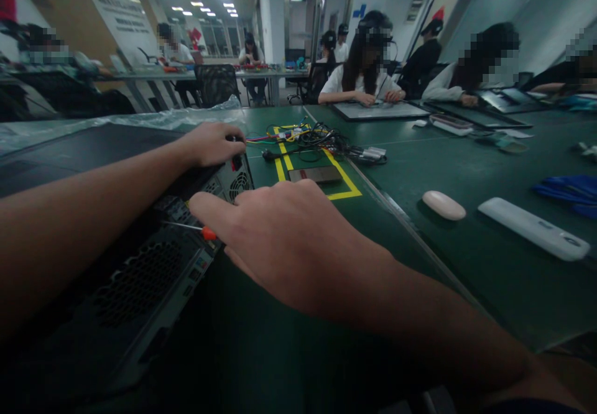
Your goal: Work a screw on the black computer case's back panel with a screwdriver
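A black computer case (93,147) lies on its side at the left, its rear panel with a fan grille and ports facing right. My left hand (215,143) rests at the far rear corner of the case, with its fingers curled over the edge around a dark part that I cannot clearly make out. In my right hand (293,240) is a screwdriver (208,233) with an orange-red handle, mostly covered by the fingers. Its thin metal shaft points left across the near side of the case. Whether the tip touches anything is unclear in the dark area.
Beyond the hands, a tangle of cables (326,137) and a flat brown-grey box (316,174) lie by yellow tape. Farther right are a pale oval object (443,205), a white elongated device (534,227) and blue cloth (571,191). Co-workers sit across the green table (396,171).
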{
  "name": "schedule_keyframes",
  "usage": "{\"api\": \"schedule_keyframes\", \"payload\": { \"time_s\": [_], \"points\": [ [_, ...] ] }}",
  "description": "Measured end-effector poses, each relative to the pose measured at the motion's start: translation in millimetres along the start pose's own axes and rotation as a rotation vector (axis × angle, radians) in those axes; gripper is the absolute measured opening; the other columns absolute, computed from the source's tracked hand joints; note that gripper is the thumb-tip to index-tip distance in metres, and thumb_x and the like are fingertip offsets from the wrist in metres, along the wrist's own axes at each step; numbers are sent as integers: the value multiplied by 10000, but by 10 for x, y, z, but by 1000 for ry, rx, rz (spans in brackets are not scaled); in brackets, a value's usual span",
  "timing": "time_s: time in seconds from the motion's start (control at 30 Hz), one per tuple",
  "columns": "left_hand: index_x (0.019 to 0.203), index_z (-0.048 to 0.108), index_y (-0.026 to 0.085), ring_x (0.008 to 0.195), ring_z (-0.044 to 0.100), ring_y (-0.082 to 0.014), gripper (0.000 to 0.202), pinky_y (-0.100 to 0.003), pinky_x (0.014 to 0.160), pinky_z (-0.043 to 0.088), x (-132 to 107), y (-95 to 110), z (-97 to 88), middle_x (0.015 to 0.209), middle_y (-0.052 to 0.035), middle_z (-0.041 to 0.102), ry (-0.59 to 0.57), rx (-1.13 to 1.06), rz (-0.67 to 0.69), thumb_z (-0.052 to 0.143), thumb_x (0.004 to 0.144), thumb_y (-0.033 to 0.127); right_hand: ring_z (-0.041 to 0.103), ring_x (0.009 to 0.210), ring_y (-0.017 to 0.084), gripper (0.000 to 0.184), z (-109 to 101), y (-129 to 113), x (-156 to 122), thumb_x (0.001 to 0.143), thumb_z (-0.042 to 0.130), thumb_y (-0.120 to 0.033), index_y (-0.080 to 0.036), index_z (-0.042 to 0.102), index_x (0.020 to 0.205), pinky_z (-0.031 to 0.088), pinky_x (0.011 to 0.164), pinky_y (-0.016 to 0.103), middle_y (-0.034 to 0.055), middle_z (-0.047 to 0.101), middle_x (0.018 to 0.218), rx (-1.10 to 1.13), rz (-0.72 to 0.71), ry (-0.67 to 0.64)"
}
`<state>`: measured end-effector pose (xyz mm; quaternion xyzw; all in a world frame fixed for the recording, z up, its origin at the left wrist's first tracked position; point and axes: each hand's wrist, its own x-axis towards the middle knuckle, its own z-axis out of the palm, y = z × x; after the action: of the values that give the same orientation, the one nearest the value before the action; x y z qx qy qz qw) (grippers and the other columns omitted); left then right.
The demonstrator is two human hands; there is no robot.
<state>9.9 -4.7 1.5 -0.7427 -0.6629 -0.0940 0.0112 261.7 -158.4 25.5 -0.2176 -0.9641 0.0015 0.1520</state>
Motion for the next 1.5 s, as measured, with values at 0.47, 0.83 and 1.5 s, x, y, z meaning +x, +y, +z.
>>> {"api": "schedule_keyframes", "payload": {
  "time_s": [0.47,0.83,1.5],
  "points": [
    [1322,831,212,1256,701,-419,583,-521,1117,530,-7,19,-17,1335,-160,801,-14,36,28,537,885,460,720,728,225,303,17,-17,-24,1144,394,-216,-243,667,1273,522,738,346,27,818,901,-22,15,-33],
    [1284,857,280,1233,715,-394,565,-494,1108,544,8,-12,8,1281,-114,819,10,9,15,556,857,496,753,808,240,354,-33,-25,-41,1163,351,-260,-267,687,1275,518,720,363,20,832,924,40,28,-54],
    [1294,846,271,1190,716,-396,549,-510,1085,544,24,-58,47,1239,-116,825,21,9,20,549,881,478,735,823,225,304,27,29,-10,1135,426,-158,-226,663,1312,446,684,363,13,813,969,0,-35,-32]
  ]
}}
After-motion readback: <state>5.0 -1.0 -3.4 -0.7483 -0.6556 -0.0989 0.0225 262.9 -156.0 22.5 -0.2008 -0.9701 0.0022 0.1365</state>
